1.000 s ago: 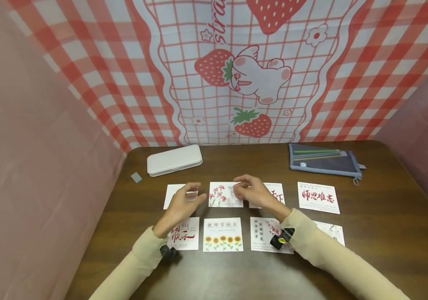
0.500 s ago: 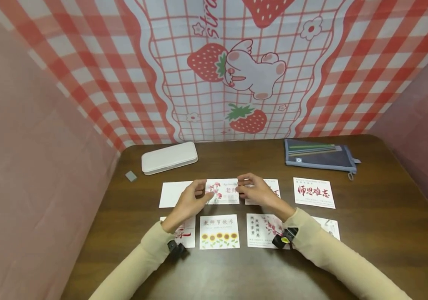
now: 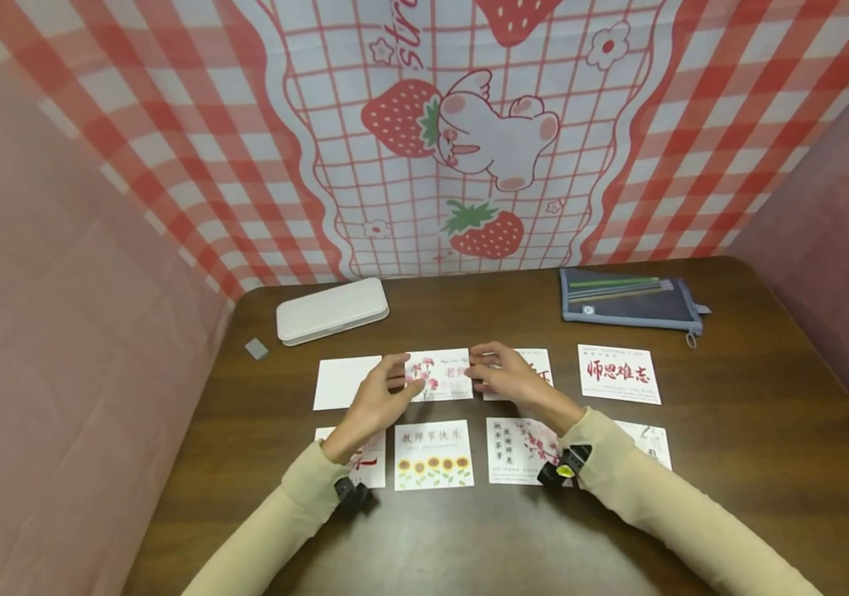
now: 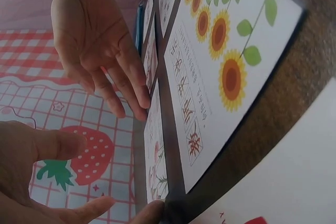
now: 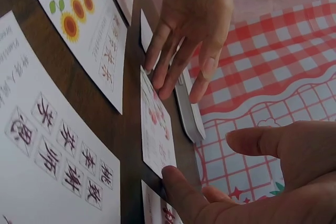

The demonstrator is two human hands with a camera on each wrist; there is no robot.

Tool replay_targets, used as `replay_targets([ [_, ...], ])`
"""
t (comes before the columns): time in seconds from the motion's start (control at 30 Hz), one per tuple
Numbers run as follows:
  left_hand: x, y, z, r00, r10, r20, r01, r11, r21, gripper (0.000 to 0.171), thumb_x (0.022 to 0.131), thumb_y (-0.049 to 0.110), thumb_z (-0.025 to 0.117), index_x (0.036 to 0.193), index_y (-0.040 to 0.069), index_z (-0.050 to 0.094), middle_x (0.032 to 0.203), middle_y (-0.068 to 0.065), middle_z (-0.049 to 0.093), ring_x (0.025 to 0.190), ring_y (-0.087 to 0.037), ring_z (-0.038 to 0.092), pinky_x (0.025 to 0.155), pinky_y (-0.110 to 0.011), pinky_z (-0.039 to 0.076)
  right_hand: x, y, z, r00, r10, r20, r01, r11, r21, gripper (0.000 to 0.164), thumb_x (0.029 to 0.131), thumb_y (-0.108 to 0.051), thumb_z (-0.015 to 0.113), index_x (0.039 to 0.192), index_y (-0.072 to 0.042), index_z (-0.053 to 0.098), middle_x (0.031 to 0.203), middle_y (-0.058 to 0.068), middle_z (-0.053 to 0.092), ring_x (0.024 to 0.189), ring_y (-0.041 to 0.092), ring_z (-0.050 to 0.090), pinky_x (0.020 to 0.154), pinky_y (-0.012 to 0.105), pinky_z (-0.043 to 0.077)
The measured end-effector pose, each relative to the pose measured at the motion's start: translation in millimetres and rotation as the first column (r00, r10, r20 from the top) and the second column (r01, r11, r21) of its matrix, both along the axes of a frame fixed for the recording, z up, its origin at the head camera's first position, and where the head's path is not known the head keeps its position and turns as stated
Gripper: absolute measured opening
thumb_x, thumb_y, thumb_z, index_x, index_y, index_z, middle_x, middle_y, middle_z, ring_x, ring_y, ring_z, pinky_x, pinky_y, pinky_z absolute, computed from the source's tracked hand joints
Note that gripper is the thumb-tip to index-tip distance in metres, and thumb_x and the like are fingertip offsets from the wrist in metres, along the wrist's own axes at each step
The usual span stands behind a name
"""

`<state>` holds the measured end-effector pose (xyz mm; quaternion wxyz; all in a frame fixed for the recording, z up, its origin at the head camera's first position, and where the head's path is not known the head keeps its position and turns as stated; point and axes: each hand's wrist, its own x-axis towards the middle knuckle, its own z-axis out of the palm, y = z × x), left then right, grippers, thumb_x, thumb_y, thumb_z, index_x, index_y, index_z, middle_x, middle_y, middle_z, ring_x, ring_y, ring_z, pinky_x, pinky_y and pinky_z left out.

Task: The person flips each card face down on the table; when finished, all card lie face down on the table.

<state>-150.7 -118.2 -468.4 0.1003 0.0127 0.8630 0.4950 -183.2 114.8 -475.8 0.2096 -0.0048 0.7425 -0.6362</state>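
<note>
A greeting card with pink carnations (image 3: 435, 377) lies in the back row of cards, between my two hands. My left hand (image 3: 380, 397) is at its left edge, fingers loosely bent and thumb overlapping the flowers in the head view. At the card's right edge is my right hand (image 3: 510, 377); in the right wrist view its index fingertip (image 5: 170, 174) is right at the corner. The right hand partly covers a card with red calligraphy (image 3: 539, 364). Directly in front of the carnation card lies a sunflower card (image 3: 434, 455).
A blank white card (image 3: 342, 385) and another red-lettered card (image 3: 618, 375) end the back row. A blossom card (image 3: 521, 451) lies in front. Behind stand a white case (image 3: 332, 311), a small grey block (image 3: 256, 348) and a mesh pencil pouch (image 3: 629, 302).
My left hand has moved right, from beside the blank card to the carnation card's left edge. The right hand stays near its right edge. The head view has shifted slightly.
</note>
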Motion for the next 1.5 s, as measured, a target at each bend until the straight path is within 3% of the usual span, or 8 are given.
replay_targets([
  [0.2, -0.1, -2.4, -1.9, 1.000, 0.002, -0.019, -0.003, 1.000, -0.016, 0.057, 0.100, 0.023, 0.069, 0.150, 0.003, 0.050, 0.145, -0.028, 0.058, 0.132, -0.044, 0.061, 0.108, -0.053, 0.054, -0.9, -1.1, -1.9, 0.999, -0.024, 0.044, 0.027, 0.998, -0.062, 0.051, 0.103, -0.004, 0.056, 0.149, 0.011, 0.039, 0.155, 0.033, 0.045, 0.137, 0.046, 0.056, 0.106, 0.043, 0.058],
  [0.33, -0.1, -3.3, -4.6, 0.999, -0.010, -0.033, 0.009, 1.000, -0.022, 0.056, 0.100, 0.022, 0.069, 0.149, 0.002, 0.050, 0.144, -0.029, 0.058, 0.132, -0.045, 0.061, 0.109, -0.054, 0.054, -0.9, -0.9, -2.9, 0.997, -0.045, 0.068, 0.052, 0.993, -0.104, 0.050, 0.105, -0.004, 0.052, 0.150, 0.012, 0.037, 0.154, 0.036, 0.045, 0.132, 0.044, 0.060, 0.105, 0.043, 0.058],
  [0.77, 2.2, 1.2, -2.5, 0.998, -0.050, -0.032, 0.050, 0.999, -0.003, 0.055, 0.100, 0.023, 0.069, 0.148, 0.002, 0.051, 0.146, -0.030, 0.057, 0.134, -0.045, 0.060, 0.110, -0.055, 0.053, -8.1, 10.2, -2.8, 0.999, -0.031, 0.031, 0.034, 0.992, -0.122, 0.051, 0.104, -0.004, 0.051, 0.151, 0.013, 0.038, 0.145, 0.039, 0.053, 0.100, 0.013, 0.069, 0.085, 0.026, 0.063],
  [0.93, 4.1, 4.6, -1.4, 0.998, -0.054, -0.043, 0.053, 0.998, -0.027, 0.053, 0.100, 0.026, 0.069, 0.145, 0.003, 0.054, 0.143, -0.030, 0.059, 0.133, -0.045, 0.061, 0.110, -0.056, 0.052, -11.2, 10.0, -3.6, 1.000, -0.004, 0.001, 0.005, 0.989, -0.149, 0.048, 0.104, -0.001, 0.053, 0.148, 0.015, 0.042, 0.123, 0.027, 0.068, 0.090, 0.009, 0.069, 0.086, 0.026, 0.063],
  [1.07, 2.5, 9.4, 1.9, 0.996, -0.074, -0.059, 0.070, 0.996, -0.062, 0.052, 0.100, 0.030, 0.070, 0.142, 0.002, 0.057, 0.138, -0.029, 0.063, 0.130, -0.045, 0.063, 0.110, -0.056, 0.052, -11.9, 8.5, -3.4, 1.000, 0.004, 0.009, -0.003, 0.986, -0.165, 0.046, 0.103, 0.001, 0.055, 0.146, 0.015, 0.044, 0.113, 0.016, 0.072, 0.087, 0.009, 0.070, 0.084, 0.025, 0.063],
  [1.3, -0.3, 20.6, 7.2, 0.988, -0.131, -0.085, 0.121, 0.987, -0.109, 0.053, 0.100, 0.039, 0.068, 0.141, 0.005, 0.061, 0.133, -0.026, 0.067, 0.126, -0.040, 0.065, 0.106, -0.055, 0.054, -10.7, 3.9, -4.6, 0.999, 0.030, 0.014, -0.027, 0.985, -0.170, 0.048, 0.102, 0.000, 0.054, 0.148, 0.014, 0.042, 0.130, 0.031, 0.065, 0.090, 0.009, 0.070, 0.085, 0.025, 0.063],
  [1.5, 1.5, 27.3, 11.0, 0.989, -0.136, -0.057, 0.132, 0.989, -0.071, 0.053, 0.103, 0.048, 0.062, 0.137, 0.008, 0.061, 0.131, -0.023, 0.069, 0.121, -0.038, 0.067, 0.103, -0.052, 0.056, -7.7, -1.3, -5.7, 0.997, 0.081, 0.013, -0.077, 0.981, -0.177, 0.052, 0.103, -0.004, 0.055, 0.149, 0.015, 0.039, 0.136, 0.036, 0.061, 0.093, 0.013, 0.073, 0.093, 0.035, 0.063],
])
